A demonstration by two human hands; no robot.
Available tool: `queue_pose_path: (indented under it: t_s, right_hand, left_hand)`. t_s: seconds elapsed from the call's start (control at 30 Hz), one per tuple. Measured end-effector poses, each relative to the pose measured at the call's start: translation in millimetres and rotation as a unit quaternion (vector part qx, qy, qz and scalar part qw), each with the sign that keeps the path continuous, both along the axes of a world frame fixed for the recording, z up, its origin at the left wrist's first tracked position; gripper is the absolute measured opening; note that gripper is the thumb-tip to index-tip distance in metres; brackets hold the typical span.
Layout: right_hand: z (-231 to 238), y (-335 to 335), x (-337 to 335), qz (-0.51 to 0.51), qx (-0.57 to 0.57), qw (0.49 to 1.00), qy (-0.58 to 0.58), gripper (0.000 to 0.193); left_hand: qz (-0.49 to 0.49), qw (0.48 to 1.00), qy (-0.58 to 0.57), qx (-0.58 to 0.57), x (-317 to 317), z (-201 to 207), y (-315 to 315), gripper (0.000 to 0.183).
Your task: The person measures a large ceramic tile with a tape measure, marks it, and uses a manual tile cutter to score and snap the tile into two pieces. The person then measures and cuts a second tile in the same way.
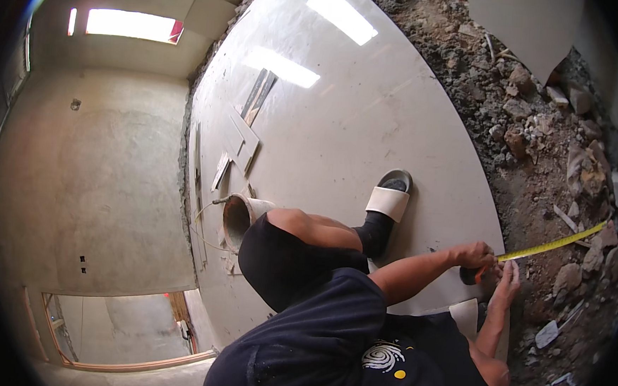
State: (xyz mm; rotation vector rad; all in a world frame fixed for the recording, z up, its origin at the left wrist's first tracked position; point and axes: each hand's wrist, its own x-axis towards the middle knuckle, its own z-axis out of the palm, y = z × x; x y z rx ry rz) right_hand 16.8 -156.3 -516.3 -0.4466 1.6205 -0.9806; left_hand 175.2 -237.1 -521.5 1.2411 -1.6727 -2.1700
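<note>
My left hand [476, 255] is closed around a tape measure with a black and orange case [469, 275], at the edge of the large pale floor tile [340, 145]. Out of the case runs its yellow blade [550, 245], stretched to the right over the rubble up to a stone near the far right. Just under the blade is my right hand [506, 281], its fingers extended and slightly apart, with the tips at or close to the blade. Whether they touch it I cannot tell.
Broken rock and dirt [518, 128] border the tile on the right. My sandalled foot [389, 201] stands on the tile. Left of my knee lies a bucket [240, 221] on its side, near tile offcuts [245, 143]. A plastered wall [105, 173] rises at the left.
</note>
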Motion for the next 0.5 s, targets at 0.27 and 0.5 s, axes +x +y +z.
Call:
queue_pose_path:
  t_s: [0.27,0.5]
  right_hand:
    - [13.3,-16.3,16.2,0.053,0.017,0.989,0.139,0.039]
    - [6.9,-41.8,-20.9,-0.100,-0.019,0.992,0.077,0.030]
  left_hand:
    - [-0.154,0.972,0.054,-0.169,7.6,-5.1,-2.8,0.027]
    - [-0.048,0.991,-0.098,0.075,27.1,37.3,-1.4,0.039]
